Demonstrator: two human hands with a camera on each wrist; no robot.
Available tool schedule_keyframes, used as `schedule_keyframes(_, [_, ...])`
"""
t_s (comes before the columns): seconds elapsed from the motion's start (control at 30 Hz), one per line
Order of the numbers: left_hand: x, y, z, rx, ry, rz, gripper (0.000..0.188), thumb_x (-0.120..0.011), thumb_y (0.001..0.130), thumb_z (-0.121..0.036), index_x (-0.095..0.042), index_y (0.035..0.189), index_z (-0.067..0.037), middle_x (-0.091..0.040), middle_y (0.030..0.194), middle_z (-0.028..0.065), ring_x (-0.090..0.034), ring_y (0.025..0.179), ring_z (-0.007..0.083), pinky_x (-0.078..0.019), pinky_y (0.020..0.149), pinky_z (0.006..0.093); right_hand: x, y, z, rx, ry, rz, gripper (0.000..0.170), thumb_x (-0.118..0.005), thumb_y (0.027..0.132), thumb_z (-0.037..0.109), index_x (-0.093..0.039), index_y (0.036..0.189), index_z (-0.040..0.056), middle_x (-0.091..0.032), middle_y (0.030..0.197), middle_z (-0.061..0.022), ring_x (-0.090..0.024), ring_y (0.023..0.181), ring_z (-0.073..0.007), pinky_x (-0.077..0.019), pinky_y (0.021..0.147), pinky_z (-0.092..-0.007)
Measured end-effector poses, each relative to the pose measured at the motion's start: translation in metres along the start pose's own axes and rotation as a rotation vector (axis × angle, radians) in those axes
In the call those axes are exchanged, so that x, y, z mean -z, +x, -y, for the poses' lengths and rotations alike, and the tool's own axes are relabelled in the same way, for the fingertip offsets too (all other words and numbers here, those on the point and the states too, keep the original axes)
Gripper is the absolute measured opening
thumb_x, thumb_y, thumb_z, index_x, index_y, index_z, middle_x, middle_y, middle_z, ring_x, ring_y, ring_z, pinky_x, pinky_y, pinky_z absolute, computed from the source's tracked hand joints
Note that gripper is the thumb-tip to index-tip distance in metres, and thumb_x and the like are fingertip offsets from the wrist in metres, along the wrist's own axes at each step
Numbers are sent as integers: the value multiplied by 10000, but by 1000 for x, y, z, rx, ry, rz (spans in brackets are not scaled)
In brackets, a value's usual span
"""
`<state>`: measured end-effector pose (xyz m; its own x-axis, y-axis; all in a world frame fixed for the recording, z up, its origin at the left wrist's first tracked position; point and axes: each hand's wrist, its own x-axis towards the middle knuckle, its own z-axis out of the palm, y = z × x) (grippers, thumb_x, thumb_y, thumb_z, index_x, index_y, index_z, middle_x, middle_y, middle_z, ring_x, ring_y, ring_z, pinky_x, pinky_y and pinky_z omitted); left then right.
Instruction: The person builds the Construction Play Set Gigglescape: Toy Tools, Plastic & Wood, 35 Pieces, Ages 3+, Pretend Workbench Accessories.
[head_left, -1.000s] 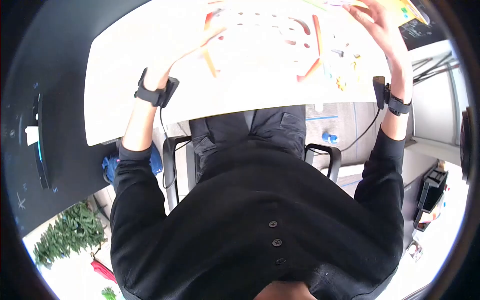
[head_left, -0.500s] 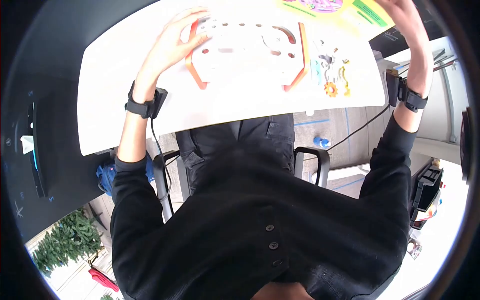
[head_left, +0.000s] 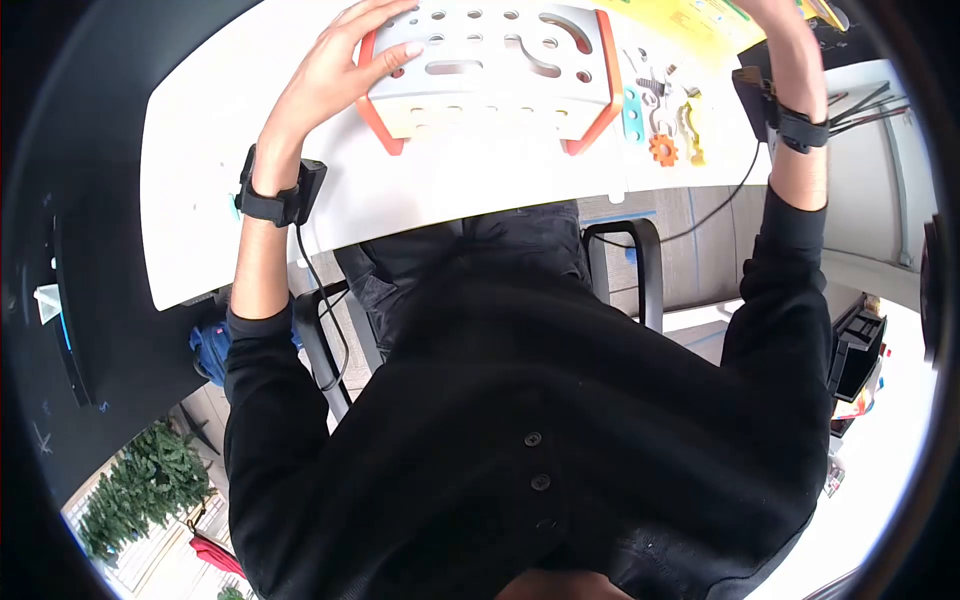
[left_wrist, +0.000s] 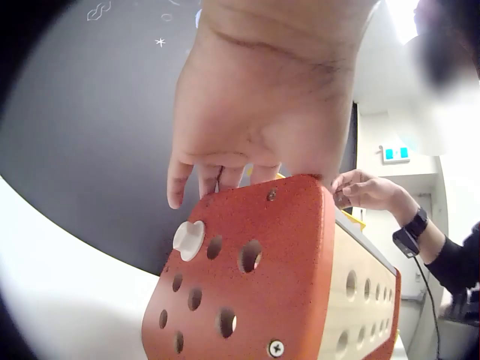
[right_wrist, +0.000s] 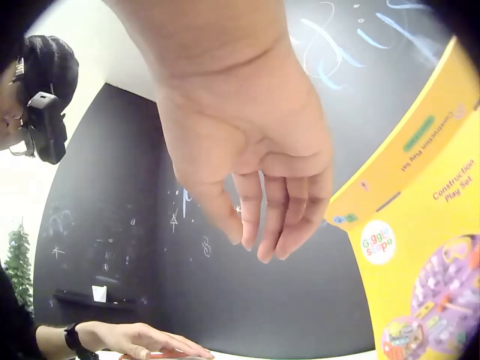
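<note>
A toy workbench with a pale, hole-punched top and orange-red ends stands on the table. My left hand lies over its left end, thumb on the top and fingers stretched along the far side. In the left wrist view, the palm is above the red end panel, which carries a white knob. My right hand hangs in the air with loosely bent fingers and holds nothing. Beside it is a yellow box printed "Construction Play Set". The head view cuts off most of this hand.
Right of the workbench lie a teal strip with holes, an orange gear, a yellow piece and several small parts. The white table has its near edge before my lap. A cable runs from each wrist camera.
My right hand has moved away from the far right of the table, where it was by the box. The left hand stays on the workbench's left end. The head view has shifted.
</note>
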<state>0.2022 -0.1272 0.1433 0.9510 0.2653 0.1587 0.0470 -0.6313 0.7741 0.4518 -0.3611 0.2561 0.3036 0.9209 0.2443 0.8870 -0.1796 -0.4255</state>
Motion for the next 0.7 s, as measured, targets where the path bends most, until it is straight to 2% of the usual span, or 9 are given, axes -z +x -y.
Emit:
schedule_keyframes(0.13, [0,5,36,-236,286,-30,424,-695,919,-187,-610,1295,-10,-538,1389,211,-505,1307,365,-436,1066,436,-24,-13,-12,-15,133,79,225,-616,878,-18,-718,1075,22,-717,1105,-81,-648,1033,-176,-511,876,-314])
schedule_keyframes(0.2, [-1,9,51,-178,71,37,453,-687,944,-189,-597,1383,-115,-529,1456,50,-651,1044,179,-566,867,332,-35,-22,-18,-5,89,83,219,-623,879,-5,-717,1074,22,-716,1109,-86,-649,1043,-188,-511,878,-318])
schedule_keyframes(0.3, [-3,7,51,-167,64,25,457,-675,950,-162,-588,1396,-121,-482,1491,30,-636,942,133,-568,756,280,-41,-34,-31,74,63,102,208,-638,878,18,-715,1072,23,-713,1115,-97,-653,1056,-211,-509,888,-326])
schedule_keyframes(0.33, [-4,6,51,-162,63,27,457,-675,950,-162,-588,1396,-121,-482,1491,30,-636,942,133,-568,756,280,-40,-39,-35,141,79,117,205,-645,877,29,-713,1070,23,-711,1117,-102,-655,1059,-221,-508,898,-331])
schedule_keyframes(0.47, [-4,6,49,-187,24,27,464,-674,947,-138,-590,1403,-148,-492,1485,31,-625,1012,136,-557,762,276,-16,-59,-39,-18,80,109,222,-635,880,56,-709,1088,25,-710,1123,-103,-655,1048,-218,-509,919,-337])
schedule_keyframes(0.5, [-4,7,49,-200,8,28,464,-674,948,-130,-592,1404,-153,-493,1487,30,-618,1033,134,-553,756,273,-11,-67,-57,-76,129,69,230,-607,887,56,-709,1091,27,-709,1124,-97,-654,1027,-209,-513,910,-333])
schedule_keyframes(0.57, [-4,5,49,-191,16,25,469,-675,946,-124,-591,1406,-155,-488,1495,27,-606,1075,135,-549,750,272,12,-74,-38,-219,52,89,255,-541,901,-5,-690,1107,15,-705,1114,-99,-660,1016,-191,-522,892,-319])
schedule_keyframes(0.63, [-5,5,50,-180,22,19,474,-677,945,-119,-589,1409,-157,-483,1504,25,-594,1117,136,-546,745,271,34,-94,-74,-255,43,99,263,-525,908,-25,-677,1121,6,-704,1104,-104,-666,1012,-187,-526,886,-312])
schedule_keyframes(0.7, [-6,5,51,-227,79,-17,481,-678,944,-117,-584,1414,-154,-474,1521,21,-561,1201,143,-542,739,271,61,-121,-134,-62,-69,231,316,-538,1019,96,-594,1326,46,-614,1330,-70,-571,1237,-173,-452,1034,-309])
